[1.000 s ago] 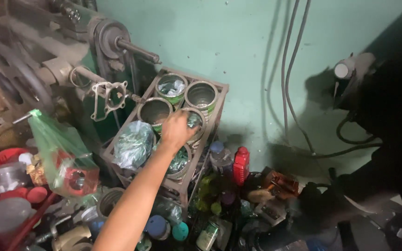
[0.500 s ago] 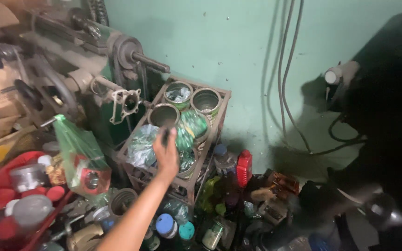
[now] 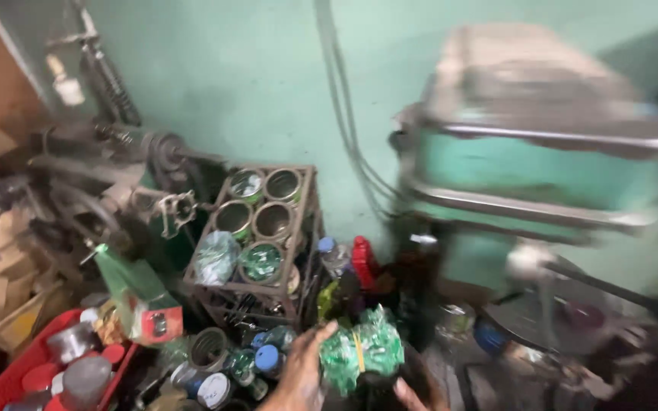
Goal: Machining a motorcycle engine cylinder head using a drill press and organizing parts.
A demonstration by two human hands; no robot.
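While clutched in left hand, green crinkly bag bundle looks light, soft, squashy; best pinched mid-bundle; right hand grip unclear.

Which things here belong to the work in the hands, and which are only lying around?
In hand:
- green plastic bundle, held by the left hand
- right hand, only fingertips visible, touching the bundle from below
- metal rack of tins holding similar green bundles

Lying about:
- red bottle
- red tray
- blue-capped jars
- green machine
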